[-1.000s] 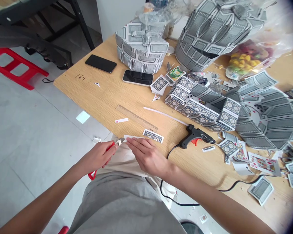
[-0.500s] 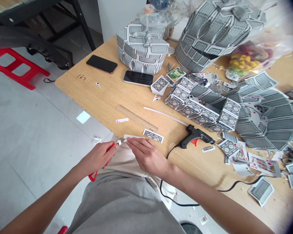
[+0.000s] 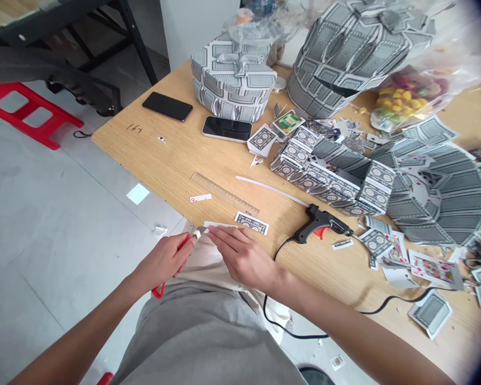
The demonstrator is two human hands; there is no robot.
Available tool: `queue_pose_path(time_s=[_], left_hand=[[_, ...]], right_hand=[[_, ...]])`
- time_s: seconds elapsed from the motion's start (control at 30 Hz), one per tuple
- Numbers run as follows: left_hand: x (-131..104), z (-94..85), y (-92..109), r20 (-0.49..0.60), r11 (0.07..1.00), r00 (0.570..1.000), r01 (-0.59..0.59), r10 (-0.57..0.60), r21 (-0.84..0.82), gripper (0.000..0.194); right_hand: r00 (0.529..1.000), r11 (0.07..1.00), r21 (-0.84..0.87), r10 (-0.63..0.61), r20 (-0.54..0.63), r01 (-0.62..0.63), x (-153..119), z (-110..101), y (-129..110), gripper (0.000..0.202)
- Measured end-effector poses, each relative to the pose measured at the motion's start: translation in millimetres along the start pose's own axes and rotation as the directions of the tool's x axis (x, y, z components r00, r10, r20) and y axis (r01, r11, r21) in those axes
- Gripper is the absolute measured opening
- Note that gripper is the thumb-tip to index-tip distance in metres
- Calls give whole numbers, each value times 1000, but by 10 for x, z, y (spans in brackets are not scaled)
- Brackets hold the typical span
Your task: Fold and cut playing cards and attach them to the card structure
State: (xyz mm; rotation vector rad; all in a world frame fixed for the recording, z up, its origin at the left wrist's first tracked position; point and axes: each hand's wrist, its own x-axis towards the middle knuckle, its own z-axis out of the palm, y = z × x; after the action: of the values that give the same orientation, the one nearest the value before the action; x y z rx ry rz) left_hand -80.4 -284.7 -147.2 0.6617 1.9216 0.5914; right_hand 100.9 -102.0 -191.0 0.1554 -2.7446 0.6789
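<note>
My left hand (image 3: 165, 260) is closed around a red-handled cutting tool (image 3: 184, 241), its metal end touching a white card piece (image 3: 220, 225) at the table's front edge. Over that piece lies my right hand (image 3: 242, 256), fingers stretched out and together, pressing it near the edge; part of the piece is hidden beneath the fingers. A patterned card strip (image 3: 251, 223) rests just beyond my right hand. Farther off are a clear ruler (image 3: 224, 194) and a small white strip with red marks (image 3: 200, 198).
A black glue gun (image 3: 323, 224) with its cord lies to the right. Two phones (image 3: 167, 106) (image 3: 227, 128) are at the back left. Structures of folded cards (image 3: 332, 176) and loose cards (image 3: 433, 267) cover the right side.
My left hand and the red tool have shifted very slightly to the right and turned a little. My right hand stays in place on the card piece.
</note>
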Motion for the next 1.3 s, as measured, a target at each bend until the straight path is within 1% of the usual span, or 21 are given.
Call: queue_pose_path(time_s=[0.1,0.23,0.37,0.5,0.77,1.13,1.2,1.3], left_hand=[[0,14,-1,-3,1000,1000,6,-6,-10,48],[9,17,11,-5,1000,1000,-20,20,2,49],[17,11,7,-9,1000,1000,-9,9,1,47],[18,19,-9,-19,1000,1000,-22,22,3,47],[9,50,-60,-30,999,999,-26,25,-22,47],[-5,94,-62,-37,999,999,-27,26,-34,45],[-2,99,-60,-45,999,998,-32,31,-23,46],[4,102,-61,-43,999,999,-34,32,-27,46]], right_hand=[[1000,1000,7,-3,-6,3,-5,9,6,49],[1000,1000,16,5,-5,-5,-2,19,2,49],[1000,1000,17,4,5,-4,10,37,-25,51],[1000,1000,15,11,11,-11,10,59,-48,56],[999,1000,10,21,38,-21,5,60,-59,57],[1000,1000,22,9,-15,-8,9,79,-60,55],[1000,1000,28,8,-29,-7,10,59,-48,55],[999,999,42,-1,-39,2,1,-29,-12,52]])
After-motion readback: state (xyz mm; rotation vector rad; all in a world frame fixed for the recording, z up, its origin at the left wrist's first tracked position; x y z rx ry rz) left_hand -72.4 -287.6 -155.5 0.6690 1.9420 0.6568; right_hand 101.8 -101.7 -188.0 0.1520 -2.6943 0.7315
